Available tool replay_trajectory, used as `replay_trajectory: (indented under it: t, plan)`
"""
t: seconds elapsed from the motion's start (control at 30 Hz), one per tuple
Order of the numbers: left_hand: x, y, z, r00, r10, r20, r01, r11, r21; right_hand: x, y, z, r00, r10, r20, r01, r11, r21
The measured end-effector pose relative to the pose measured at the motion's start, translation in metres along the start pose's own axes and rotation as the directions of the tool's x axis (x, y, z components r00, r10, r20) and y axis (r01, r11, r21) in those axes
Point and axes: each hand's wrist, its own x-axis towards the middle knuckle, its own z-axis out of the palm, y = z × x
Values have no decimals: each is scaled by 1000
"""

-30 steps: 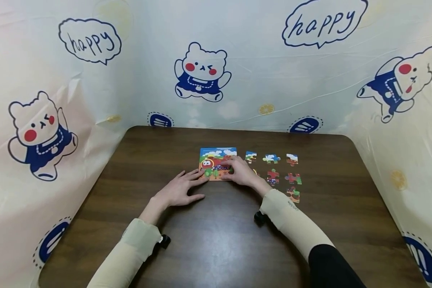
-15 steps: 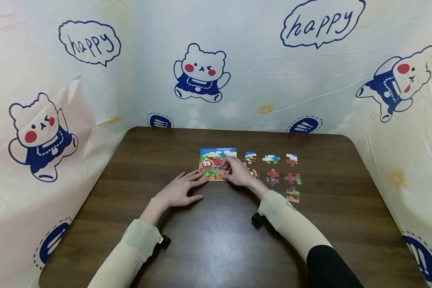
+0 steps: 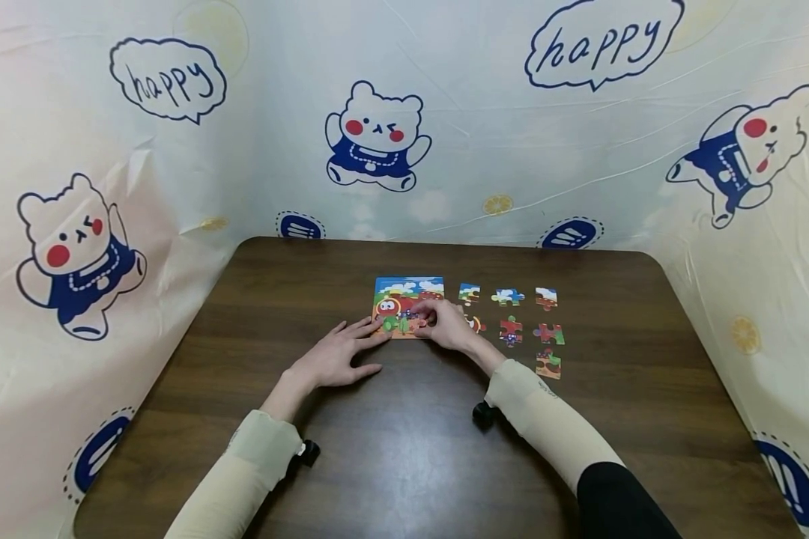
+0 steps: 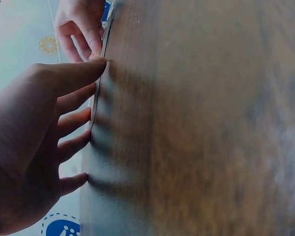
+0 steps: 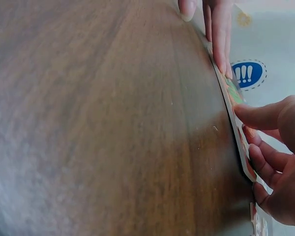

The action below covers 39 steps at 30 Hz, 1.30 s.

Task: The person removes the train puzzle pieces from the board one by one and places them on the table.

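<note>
A small picture puzzle board [image 3: 410, 284], blue sky at its top and a red cartoon figure at its left, lies flat on the brown table [image 3: 297, 284]. My left hand [image 3: 335, 356] has its fingers spread, the fingertips resting on the board's near left corner and the thumb on the table. At the board's right half, my right hand [image 3: 448, 323] is bent over the lower part, thumb and forefinger apart about a puzzle piece's width and pinching a piece mostly hidden under them. In the right wrist view the thumb [image 5: 260, 117] and curled fingers are right at the board's surface.
Loose puzzle pieces lie right of the board: a blue-and-white piece [image 3: 508, 297], a red piece [image 3: 511, 331], a green-and-orange piece [image 3: 548, 364] and several others. A patterned cloth [image 3: 458, 165] hangs beyond the table's back edge.
My right hand shifts slightly left over the board, then stays almost in place with small finger movements. A loose piece behind it shows more. The left hand stays put.
</note>
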Motion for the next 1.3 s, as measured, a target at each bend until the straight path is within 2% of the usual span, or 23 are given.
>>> replay_trajectory:
  t: [0.3,0.7,0.97,1.3]
  plan:
    - [0,0,0,1000,-9,5,9,1000,-2,-1,2,2,1000,5,-20,-5,1000,-10]
    - [1,0,0,1000,-11,9,11,1000,-7,-9,4,-12,1000,18,-15,-15,987,160]
    - [1,1,-1,1000,-18,13,18,1000,-10,-33,12,-33,999,11,-52,-5,992,129]
    - [-1,-3,0,1000,12,1,-12,1000,-2,-79,36,-57,997,23,-76,-15,995,98]
